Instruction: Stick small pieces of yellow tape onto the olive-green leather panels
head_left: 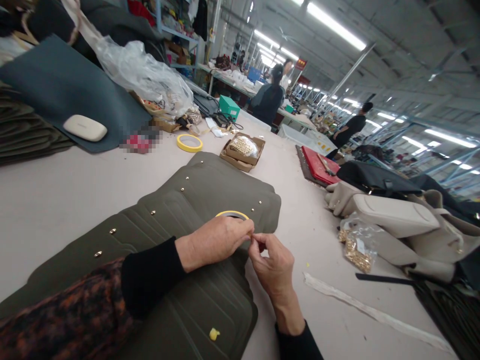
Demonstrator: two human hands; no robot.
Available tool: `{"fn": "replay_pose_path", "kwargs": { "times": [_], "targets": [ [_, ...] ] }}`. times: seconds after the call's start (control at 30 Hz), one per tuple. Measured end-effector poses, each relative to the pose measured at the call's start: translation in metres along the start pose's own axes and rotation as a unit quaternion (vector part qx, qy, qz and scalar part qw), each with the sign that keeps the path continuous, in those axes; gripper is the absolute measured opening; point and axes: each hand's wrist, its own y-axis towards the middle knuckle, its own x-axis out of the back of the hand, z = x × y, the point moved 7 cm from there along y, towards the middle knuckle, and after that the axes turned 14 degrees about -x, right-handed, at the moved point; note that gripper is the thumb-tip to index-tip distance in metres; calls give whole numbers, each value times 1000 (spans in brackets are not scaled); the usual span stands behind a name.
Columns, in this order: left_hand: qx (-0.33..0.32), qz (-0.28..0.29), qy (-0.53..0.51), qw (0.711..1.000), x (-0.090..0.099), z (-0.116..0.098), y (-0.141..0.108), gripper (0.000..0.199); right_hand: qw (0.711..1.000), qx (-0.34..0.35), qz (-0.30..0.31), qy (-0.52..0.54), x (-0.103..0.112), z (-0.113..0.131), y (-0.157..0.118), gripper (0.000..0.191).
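Note:
My left hand (215, 241) is closed around a roll of yellow tape (232, 214), whose upper rim shows above the fingers. Fingertip to fingertip with it, my right hand (273, 262) pinches at the roll's near edge; what lies between those fingertips is hidden, perhaps too small to see. Both hands are over a stack of dark olive, leather-like panels (225, 180) fanned out across the table. Small gold studs (153, 213) dot the panels. A crumpled bit of yellow tape (214, 334) lies on the panel close to me.
Another yellow tape roll (189, 143) and a cardboard box of gold hardware (243, 150) sit beyond the panels. At right are a bag of gold fittings (358, 250), beige handbags (397, 212) and a pale strip (360, 302). A white case (85, 127) lies left. Two people stand farther back.

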Motion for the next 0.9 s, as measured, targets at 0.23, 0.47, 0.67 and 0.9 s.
{"fn": "replay_pose_path", "kwargs": {
  "times": [0.23,0.47,0.67,0.9],
  "targets": [
    [-21,-14,115,993,6,-13,1,13,868,-386,111,294,-28,-50,-2,18],
    [55,64,144,986,-8,2,-5,10,840,-432,154,289,-41,-81,-8,30],
    [75,113,133,982,-19,7,-7,14,935,-297,167,96,-42,-64,-3,25],
    [65,112,133,983,-21,7,-6,15,972,-191,133,-21,-46,-45,3,22]
  ]
}}
